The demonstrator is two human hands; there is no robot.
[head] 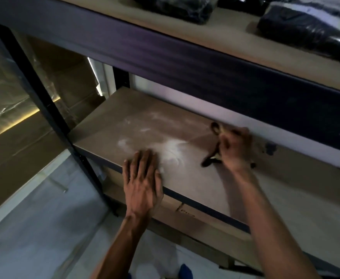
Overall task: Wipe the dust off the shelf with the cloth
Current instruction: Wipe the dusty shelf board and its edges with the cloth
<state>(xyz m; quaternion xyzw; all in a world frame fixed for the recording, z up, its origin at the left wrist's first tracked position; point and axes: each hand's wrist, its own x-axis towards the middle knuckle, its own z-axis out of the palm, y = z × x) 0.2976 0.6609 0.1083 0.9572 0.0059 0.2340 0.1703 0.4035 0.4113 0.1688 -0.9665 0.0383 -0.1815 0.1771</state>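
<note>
- The left hand [143,182] lies flat on the front edge of the shelf [108,125], fingers [143,161] straight, their tips at a white dust smear [172,148].
- The right hand [235,150], blurred, has its fingers curled round a dark object [210,161] over the shelf, right of the dust smear; whether this is the cloth I cannot tell.
- Dark wrapped bundles [306,31] sit on the board above.

matt brown fibreboard shelf [185,125] smeared with white dust [171,148], dark metal frame [44,93], glossy plastic-wrapped bundles [306,31].
</note>
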